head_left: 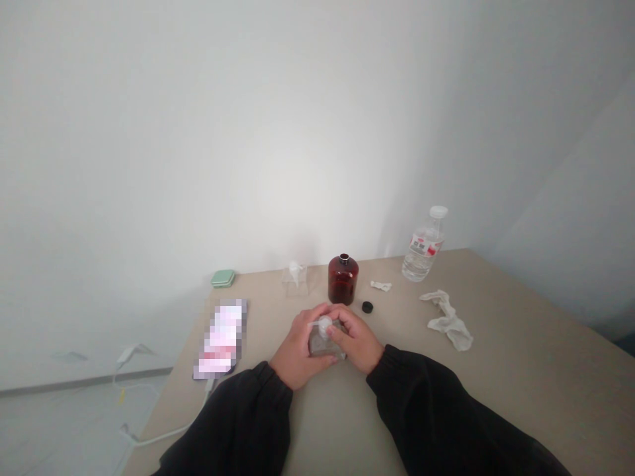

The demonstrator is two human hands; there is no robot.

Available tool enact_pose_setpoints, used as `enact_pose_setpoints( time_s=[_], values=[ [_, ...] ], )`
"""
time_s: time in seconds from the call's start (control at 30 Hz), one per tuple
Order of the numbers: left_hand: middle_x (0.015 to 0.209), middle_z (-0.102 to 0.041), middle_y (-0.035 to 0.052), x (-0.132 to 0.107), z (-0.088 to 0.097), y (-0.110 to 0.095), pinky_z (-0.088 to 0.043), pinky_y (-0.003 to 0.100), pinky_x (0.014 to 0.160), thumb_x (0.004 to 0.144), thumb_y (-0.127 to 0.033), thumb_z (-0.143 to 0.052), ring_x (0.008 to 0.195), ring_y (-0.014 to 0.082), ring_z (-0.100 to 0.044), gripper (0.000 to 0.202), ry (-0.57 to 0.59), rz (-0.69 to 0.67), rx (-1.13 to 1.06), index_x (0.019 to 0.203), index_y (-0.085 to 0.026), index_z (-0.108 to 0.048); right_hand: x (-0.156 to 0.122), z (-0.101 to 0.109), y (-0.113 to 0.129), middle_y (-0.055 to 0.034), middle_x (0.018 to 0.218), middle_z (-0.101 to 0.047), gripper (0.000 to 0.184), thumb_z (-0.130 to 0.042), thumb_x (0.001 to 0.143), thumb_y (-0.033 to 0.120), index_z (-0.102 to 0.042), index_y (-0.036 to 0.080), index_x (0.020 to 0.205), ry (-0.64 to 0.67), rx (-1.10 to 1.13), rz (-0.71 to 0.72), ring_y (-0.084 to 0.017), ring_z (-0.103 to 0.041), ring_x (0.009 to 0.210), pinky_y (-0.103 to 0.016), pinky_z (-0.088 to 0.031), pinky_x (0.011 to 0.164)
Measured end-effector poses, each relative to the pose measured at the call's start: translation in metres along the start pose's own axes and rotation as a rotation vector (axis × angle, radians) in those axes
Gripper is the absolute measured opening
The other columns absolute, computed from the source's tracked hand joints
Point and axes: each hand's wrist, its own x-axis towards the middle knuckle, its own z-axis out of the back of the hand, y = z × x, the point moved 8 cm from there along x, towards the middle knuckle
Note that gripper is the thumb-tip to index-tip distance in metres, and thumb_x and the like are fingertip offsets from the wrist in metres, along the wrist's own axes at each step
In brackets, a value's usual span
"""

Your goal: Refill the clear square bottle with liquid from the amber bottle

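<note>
While both hands close around it, a squat clear glass bottle (325,345) stands roughly upright at the near middle of a beige table (520,403), its long axis rising between the wrists. A white pump head (325,324) sits on top, its thin nozzle pointing toward the person's left. The left hand (296,350) curls around the bottle's left side, with its fingers reaching across the top. The right hand (354,337) comes in from the other side, fingers bent over the pump head and lying closest to it. Neither hand is spread open; both have hold of the bottle, though whether its base touches the table stays hidden. The glass looks empty or nearly so (fingers and glare make that hard to tell).

Farther out, a dark red glass bottle (343,280) stands beyond the hands, with a small black cap (367,307) just right of it. A clear square container (295,281) stands to its left. On the right lie a crumpled white cloth (449,322) and a plastic water bottle (423,248). On the left are a pixelated phone (221,338) and a green tin (223,278).
</note>
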Motion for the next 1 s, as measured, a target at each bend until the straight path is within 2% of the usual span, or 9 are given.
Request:
enact_pose_setpoints(
  time_s=[0.17, 0.37, 0.67, 1.0],
  values=[
    [0.137, -0.044, 0.0108, 0.0, 0.0, 0.001, -0.034, 0.055, 0.108, 0.069, -0.023, -0.078, 0.127, 0.0321, -0.043, 0.088, 0.007, -0.012, 0.006, 0.142, -0.028, -0.031, -0.002, 0.001, -0.006, -0.0067, 0.099, -0.06, 0.035, -0.054, 0.087, 0.055, -0.055, 0.02, 0.09, -0.012, 0.015, -0.045, -0.021, -0.058, 0.092, -0.037, -0.047, 0.083],
    [0.139, -0.042, 0.0112, 0.0, 0.001, 0.0, -0.032, 0.057, 0.109, 0.07, -0.022, -0.077, 0.129, 0.0328, -0.041, 0.088, 0.004, -0.006, -0.002, 0.143, -0.028, -0.03, 0.002, -0.001, 0.012, -0.0087, 0.104, -0.062, 0.035, -0.049, 0.092, 0.049, -0.065, 0.02, 0.102, 0.036, -0.043, 0.054, -0.023, -0.057, 0.102, -0.04, -0.043, 0.093],
    [0.14, -0.043, 0.0113, 0.001, 0.001, 0.0, -0.032, 0.058, 0.11, 0.068, -0.021, -0.078, 0.13, 0.0343, -0.04, 0.088, 0.003, 0.002, -0.026, 0.143, -0.028, -0.032, 0.003, 0.001, 0.013, -0.0074, 0.096, -0.061, 0.036, -0.051, 0.089, 0.053, -0.064, 0.02, 0.09, 0.022, -0.046, 0.039, -0.022, -0.058, 0.094, -0.039, -0.045, 0.088],
    [0.139, -0.044, 0.012, 0.0, 0.0, 0.002, -0.033, 0.057, 0.11, 0.066, -0.02, -0.078, 0.13, 0.0342, -0.041, 0.09, 0.005, 0.015, -0.013, 0.143, -0.026, -0.032, 0.001, 0.0, 0.011, -0.0076, 0.097, -0.061, 0.035, -0.051, 0.089, 0.052, -0.063, 0.019, 0.09, 0.02, -0.047, 0.039, -0.022, -0.058, 0.094, -0.038, -0.045, 0.087]
  ],
)
